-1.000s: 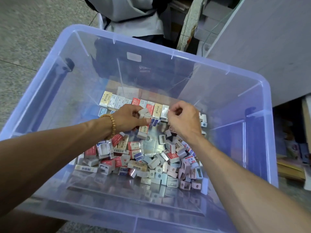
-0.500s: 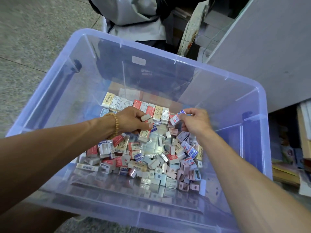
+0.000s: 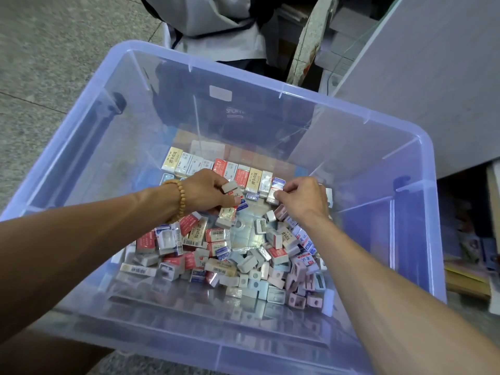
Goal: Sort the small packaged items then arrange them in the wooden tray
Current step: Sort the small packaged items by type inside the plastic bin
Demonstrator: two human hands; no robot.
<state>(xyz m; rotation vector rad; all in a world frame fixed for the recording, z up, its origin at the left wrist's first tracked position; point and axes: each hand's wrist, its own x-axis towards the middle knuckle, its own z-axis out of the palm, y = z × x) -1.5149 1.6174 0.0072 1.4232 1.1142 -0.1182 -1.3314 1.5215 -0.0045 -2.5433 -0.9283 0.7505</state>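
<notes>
A loose heap of small packaged items [image 3: 243,255] in red, cream, blue and pink wrappers fills the bottom of a clear blue plastic bin [image 3: 416,217]. Along the far side a neat row of packs [image 3: 216,169] stands side by side. My left hand [image 3: 208,190], with a bead bracelet on its wrist, holds a few small packs, a white one [image 3: 230,186] on top. My right hand [image 3: 303,196] pinches a blue-and-white pack [image 3: 277,184] at the right end of the row. No wooden tray is visible.
The bin's high walls surround both hands. Beyond its far rim sits a person in white clothing [image 3: 216,23]. A grey cabinet [image 3: 433,77] stands at the right, with stacked goods [image 3: 470,255] below it. Speckled floor [image 3: 54,50] lies to the left.
My right hand has picked up a blue-and-white pack from the right of the heap and brought it down to the row's right end. The left hand has stayed in place with its packs.
</notes>
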